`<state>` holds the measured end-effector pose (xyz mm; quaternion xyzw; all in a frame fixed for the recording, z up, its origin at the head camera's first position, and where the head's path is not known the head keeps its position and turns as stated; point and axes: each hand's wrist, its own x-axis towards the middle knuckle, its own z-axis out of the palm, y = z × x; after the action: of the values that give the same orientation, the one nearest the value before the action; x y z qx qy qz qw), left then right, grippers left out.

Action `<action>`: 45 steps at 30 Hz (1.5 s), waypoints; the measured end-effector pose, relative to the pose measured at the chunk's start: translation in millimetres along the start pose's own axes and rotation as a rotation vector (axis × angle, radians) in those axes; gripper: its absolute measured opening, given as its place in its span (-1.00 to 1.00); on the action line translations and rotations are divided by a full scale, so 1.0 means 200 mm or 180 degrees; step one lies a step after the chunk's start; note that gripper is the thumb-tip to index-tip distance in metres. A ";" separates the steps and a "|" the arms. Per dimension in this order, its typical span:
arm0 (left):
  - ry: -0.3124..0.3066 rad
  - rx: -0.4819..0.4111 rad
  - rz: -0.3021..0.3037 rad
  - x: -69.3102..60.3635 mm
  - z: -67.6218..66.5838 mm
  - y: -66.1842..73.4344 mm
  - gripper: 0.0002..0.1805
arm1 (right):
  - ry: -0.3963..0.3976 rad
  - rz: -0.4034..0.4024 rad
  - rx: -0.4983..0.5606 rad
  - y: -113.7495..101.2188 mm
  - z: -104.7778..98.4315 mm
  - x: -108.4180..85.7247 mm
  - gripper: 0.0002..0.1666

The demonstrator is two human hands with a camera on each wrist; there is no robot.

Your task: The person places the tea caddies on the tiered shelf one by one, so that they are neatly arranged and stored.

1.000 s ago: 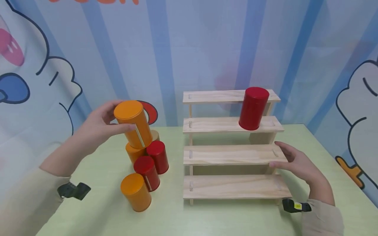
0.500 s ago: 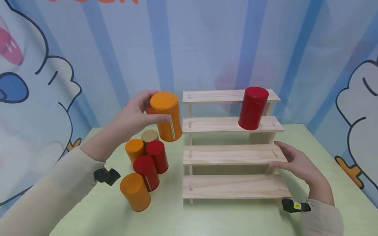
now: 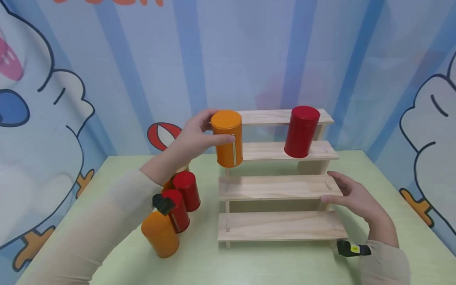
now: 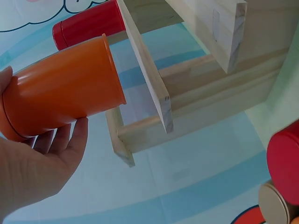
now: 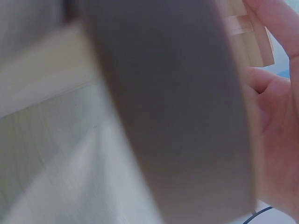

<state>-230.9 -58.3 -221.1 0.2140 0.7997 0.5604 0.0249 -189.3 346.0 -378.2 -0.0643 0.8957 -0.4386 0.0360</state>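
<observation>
My left hand (image 3: 195, 137) grips an upright orange canister (image 3: 226, 153), thumb across its front and fingers behind. The canister is in front of the left end of the stepped wooden shelf's second board from the top; I cannot tell whether it touches the board. In the left wrist view the orange canister (image 4: 65, 84) lies across the hand, its base towards the boards. My right hand (image 3: 361, 200) holds the right end of the third board (image 3: 278, 188), thumb at the front edge. A red canister (image 3: 302, 132) stands on the second board's right part.
Left of the shelf, red canisters (image 3: 187, 192) and an orange canister (image 3: 160, 236) stand on the pale green table (image 3: 278, 265). Another orange one and a tan-lidded canister (image 4: 273, 205) are partly hidden behind my left forearm. A blue striped curtain (image 3: 228, 51) hangs behind.
My left hand has carried the orange canister rightwards from above the cluster of canisters to the shelf's left end. The right hand keeps its hold on the board.
</observation>
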 end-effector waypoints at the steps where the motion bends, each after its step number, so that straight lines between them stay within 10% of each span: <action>1: -0.0008 -0.0015 0.0001 0.01 0.01 -0.01 -0.37 | -0.0005 0.0006 0.0001 0.00 0.00 0.00 0.10; 23: 0.0119 -0.0087 -0.0115 0.25 0.25 -0.04 -0.26 | 0.0048 0.0125 -0.0046 0.00 0.01 0.00 0.13; 45: 0.0135 -0.0267 -0.0234 0.35 0.34 -0.05 -0.27 | 0.0024 0.0119 -0.0005 0.02 0.00 0.01 0.13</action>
<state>-278.7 25.4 -241.1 0.1713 0.7832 0.5965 0.0374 -192.2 346.9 -381.1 -0.0459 0.8972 -0.4373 0.0409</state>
